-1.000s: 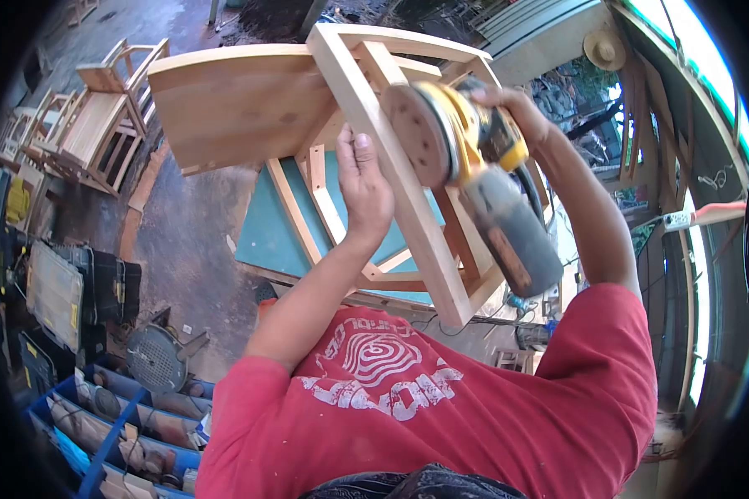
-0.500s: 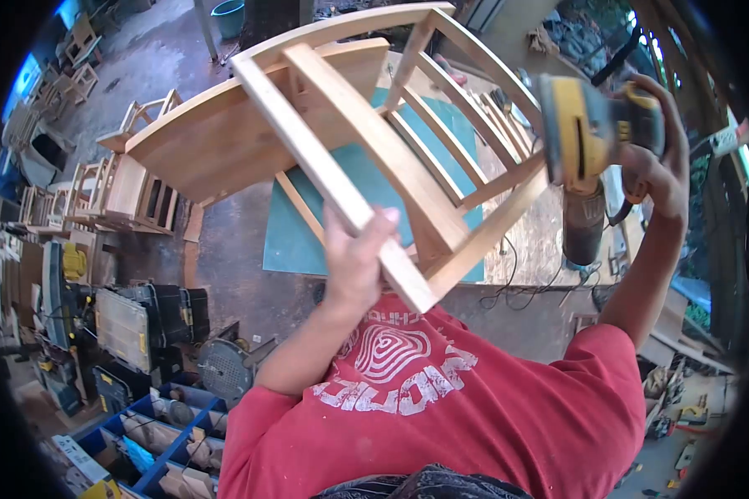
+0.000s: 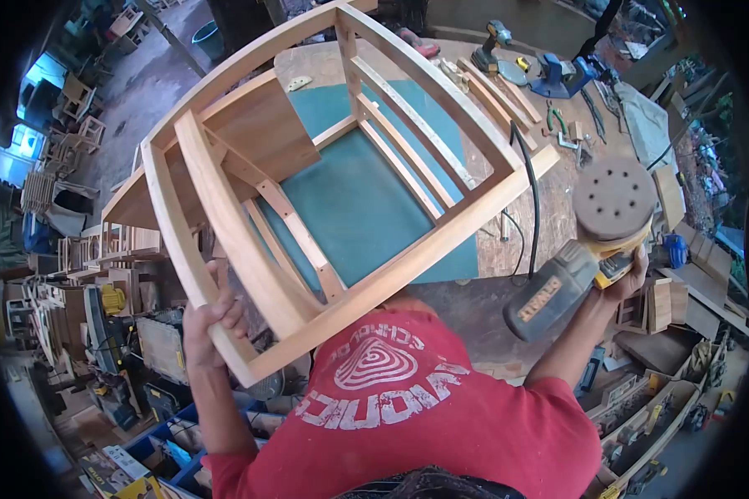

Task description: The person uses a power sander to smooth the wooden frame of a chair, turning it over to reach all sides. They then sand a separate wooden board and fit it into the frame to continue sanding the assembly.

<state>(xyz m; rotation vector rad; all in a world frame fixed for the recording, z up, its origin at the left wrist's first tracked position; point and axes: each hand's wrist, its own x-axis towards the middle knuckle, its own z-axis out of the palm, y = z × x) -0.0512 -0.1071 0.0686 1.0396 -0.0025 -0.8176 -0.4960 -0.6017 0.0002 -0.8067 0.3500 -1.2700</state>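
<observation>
My left hand (image 3: 212,328) is wrapped round a curved rail near the lower left corner of a wooden chair (image 3: 245,229). The chair is tilted over the workbench, with its slats and legs toward me and its broad seat panel (image 3: 262,125) at the far left. Off to the right, my right hand (image 3: 626,279) grips a yellow and black orbital sander (image 3: 614,200) by its body. The round pad with its several holes faces up toward me, apart from the chair. A dark dust canister (image 3: 549,291) sticks out from the sander toward the lower left.
A green mat (image 3: 362,224) covers part of the workbench (image 3: 516,241). Wooden strips (image 3: 499,96), a cordless drill (image 3: 493,41) and pliers (image 3: 555,118) lie at its back. A black cable (image 3: 533,200) hangs beside the chair. Blue bins (image 3: 187,432) stand at lower left.
The chair has turned and shifted left with my left hand. The sander has moved down and away from the chair, and its pad has swung round to face me.
</observation>
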